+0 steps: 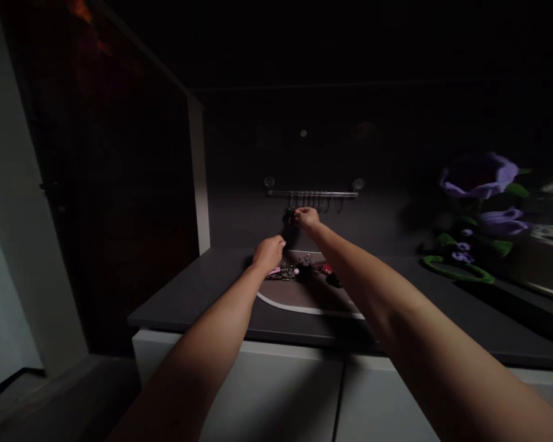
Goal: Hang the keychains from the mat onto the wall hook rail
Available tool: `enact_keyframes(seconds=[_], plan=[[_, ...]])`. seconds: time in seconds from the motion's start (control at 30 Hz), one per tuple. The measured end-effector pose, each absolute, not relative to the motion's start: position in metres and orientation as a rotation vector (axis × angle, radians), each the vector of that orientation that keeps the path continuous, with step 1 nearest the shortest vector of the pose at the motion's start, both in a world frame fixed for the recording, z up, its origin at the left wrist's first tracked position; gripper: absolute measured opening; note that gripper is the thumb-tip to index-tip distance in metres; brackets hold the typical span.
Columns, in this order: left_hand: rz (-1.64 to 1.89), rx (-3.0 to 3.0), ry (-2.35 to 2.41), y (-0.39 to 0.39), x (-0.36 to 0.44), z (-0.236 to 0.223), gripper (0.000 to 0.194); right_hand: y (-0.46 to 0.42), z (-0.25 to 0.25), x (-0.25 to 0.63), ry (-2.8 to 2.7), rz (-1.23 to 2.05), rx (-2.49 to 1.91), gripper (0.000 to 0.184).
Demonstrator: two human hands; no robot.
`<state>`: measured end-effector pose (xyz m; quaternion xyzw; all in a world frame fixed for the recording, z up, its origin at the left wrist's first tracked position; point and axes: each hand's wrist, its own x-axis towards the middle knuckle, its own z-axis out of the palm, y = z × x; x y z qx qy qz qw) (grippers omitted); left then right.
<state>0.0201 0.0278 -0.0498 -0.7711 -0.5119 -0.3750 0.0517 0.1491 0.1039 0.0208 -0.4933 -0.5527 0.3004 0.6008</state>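
Note:
My right hand (306, 218) is raised to the wall, its fingers pinched together just below the left hooks of a clear hanging rail (313, 194). A small dark thing shows by its fingertips, too dim to name. Lower and to the left, my left hand (270, 251) is closed above the left end of a brown mat (299, 298) with a white rim. Whatever its fingers hold is hidden. Beneath it lies a pink strip (274, 271), beside a cluster of small metal pieces that look like keys and rings (288, 273). A red item (327, 269) rests farther right, near my right forearm.
Round suction mounts hold the rail to the dark wall. Purple knitted flowers (482, 175) with a green looped base (458, 270) stand on the right of the dark counter (179, 294), next to a large lidded vessel (548, 245). White cabinets are below; a dark door is left.

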Motion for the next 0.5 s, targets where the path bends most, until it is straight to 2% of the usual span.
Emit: enact_keyframes(seconds=[0.3,0.5], plan=[[-1.152,-2.453,-1.405,0.033,0.023,-0.053,0.02,0.055,0.023,0.173,-1.281,0.925,-1.07,0.004],[-1.022,-2.543,-1.331,0.027,0.027,-0.051,0.021,0.027,-0.003,0.189,-1.376,0.925,-1.096,0.003]])
